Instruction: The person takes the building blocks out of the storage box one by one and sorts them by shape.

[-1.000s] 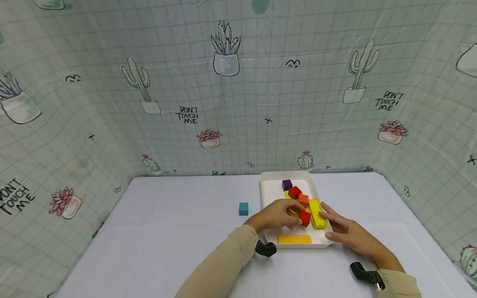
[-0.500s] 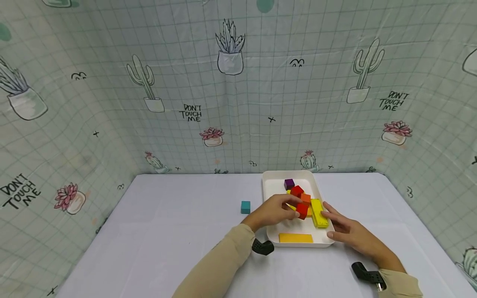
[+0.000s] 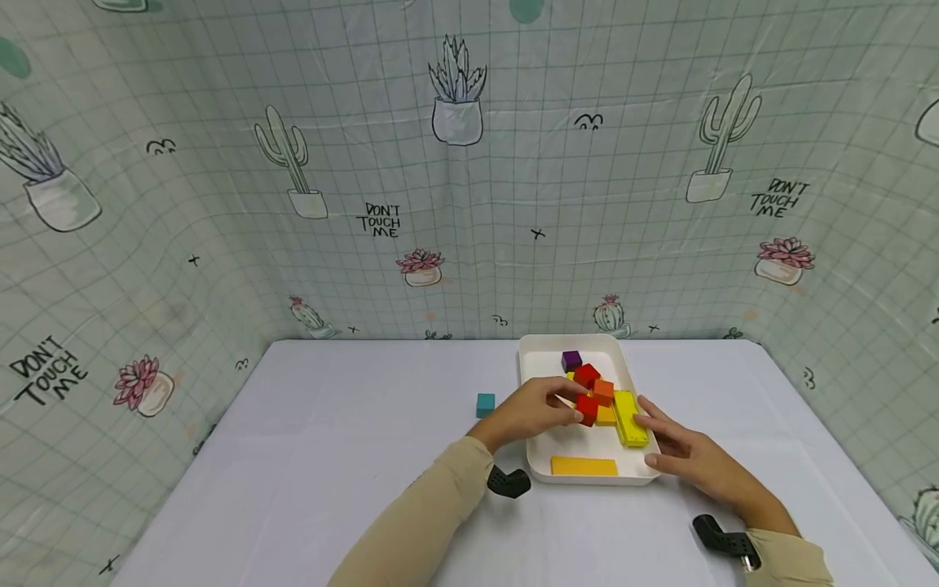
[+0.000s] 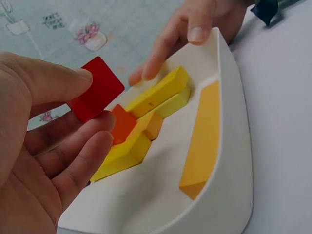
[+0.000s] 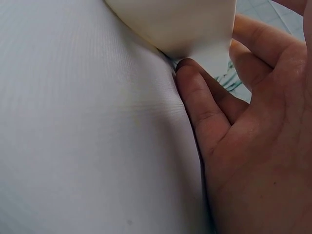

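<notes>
In the head view my left hand [image 3: 534,408] is over a white tray [image 3: 539,452], pinching a red cube [image 3: 587,410]. The left wrist view shows this red cube [image 4: 97,89] between thumb and fingers, raised above the blocks. My right hand [image 3: 693,456] is at the tray's right side, its fingers extended and touching the rim. From the right wrist, the right hand [image 5: 258,97] has fingers against the tray's outer wall [image 5: 190,24]. Inside lie stacked yellow blocks [image 3: 629,420], an orange cube [image 3: 603,393], another red cube [image 3: 587,375] and a purple cube [image 3: 571,360].
A flat orange-yellow block [image 3: 584,466] lies along the tray's near edge. Left of the tray, a teal cube [image 3: 486,405] sits on the white table [image 3: 352,440]. Patterned cloth [image 3: 469,187] rises behind and at both sides.
My left hand has drawn the red cube left and slightly away from me, off the yellow blocks' side. The right hand stays at the tray's rim. The head view has shifted slightly.
</notes>
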Demonstrator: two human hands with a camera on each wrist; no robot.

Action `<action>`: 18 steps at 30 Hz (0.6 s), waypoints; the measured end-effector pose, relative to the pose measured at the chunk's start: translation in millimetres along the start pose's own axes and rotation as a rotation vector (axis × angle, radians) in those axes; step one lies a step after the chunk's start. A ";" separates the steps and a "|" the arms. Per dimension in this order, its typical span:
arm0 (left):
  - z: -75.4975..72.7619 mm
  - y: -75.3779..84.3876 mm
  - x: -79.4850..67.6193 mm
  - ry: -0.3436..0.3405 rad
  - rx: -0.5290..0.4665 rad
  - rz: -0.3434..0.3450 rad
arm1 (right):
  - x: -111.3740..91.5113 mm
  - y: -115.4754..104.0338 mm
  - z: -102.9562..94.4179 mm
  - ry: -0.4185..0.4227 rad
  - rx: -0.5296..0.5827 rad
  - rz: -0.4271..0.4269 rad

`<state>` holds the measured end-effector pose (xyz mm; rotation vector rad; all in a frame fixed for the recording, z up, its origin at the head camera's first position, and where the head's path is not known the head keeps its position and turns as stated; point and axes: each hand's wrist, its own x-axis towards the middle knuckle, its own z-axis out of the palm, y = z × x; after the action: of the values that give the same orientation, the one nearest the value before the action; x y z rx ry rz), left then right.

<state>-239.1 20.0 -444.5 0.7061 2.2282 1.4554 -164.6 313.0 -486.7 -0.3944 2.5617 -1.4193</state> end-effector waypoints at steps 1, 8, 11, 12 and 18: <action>-1.8 -0.3 -0.7 0.008 -0.001 -0.002 | -0.1 -0.5 0.1 0.000 -0.007 0.002; -11.3 -2.7 -5.3 0.042 -0.016 -0.032 | -0.7 -6.0 -2.2 -0.002 -0.012 0.012; -13.0 -4.6 -7.9 0.051 -0.029 -0.036 | -0.6 -6.3 -2.3 -0.006 -0.005 0.016; -13.6 -5.3 -9.0 0.054 -0.035 -0.034 | -0.6 -6.1 -2.1 -0.007 0.000 0.017; -17.8 -10.9 -17.1 0.068 -0.068 -0.035 | -0.1 -4.3 0.0 -0.013 0.019 0.009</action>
<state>-237.7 -6.9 -446.9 0.6014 2.2181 1.5515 -163.9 310.8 -483.1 -0.3871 2.5346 -1.4316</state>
